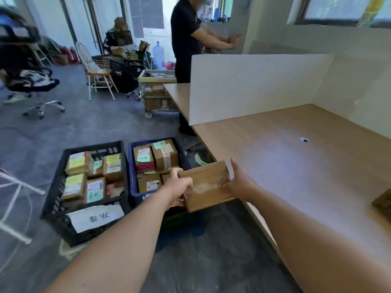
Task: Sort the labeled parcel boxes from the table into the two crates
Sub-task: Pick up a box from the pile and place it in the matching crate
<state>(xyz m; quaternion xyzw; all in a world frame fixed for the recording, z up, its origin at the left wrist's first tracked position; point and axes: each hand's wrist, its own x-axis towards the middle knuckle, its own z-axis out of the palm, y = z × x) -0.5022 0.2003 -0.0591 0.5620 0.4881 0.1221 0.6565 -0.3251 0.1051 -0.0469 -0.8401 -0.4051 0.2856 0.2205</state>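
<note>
I hold a brown cardboard parcel box (pixel 206 186) in both hands, in the air just off the table's left edge and over the near right corner of the blue crate (pixel 131 166). My left hand (pixel 178 188) grips its left side, fingers curled over the top edge. My right hand (pixel 241 183) grips its right side. The blue crate on the floor holds several labeled boxes. Left of it stands a black crate (pixel 56 187), also with several labeled boxes and a white paper sign on its front. Another brown parcel (pixel 383 200) lies at the table's far right.
The wooden table (pixel 296 166) has a white divider panel (pixel 254 85) at its back. A person (pixel 188 39) stands beyond the divider beside a cart (pixel 157 92) of boxes. Office chairs and clutter fill the back left. Grey floor lies below my arms.
</note>
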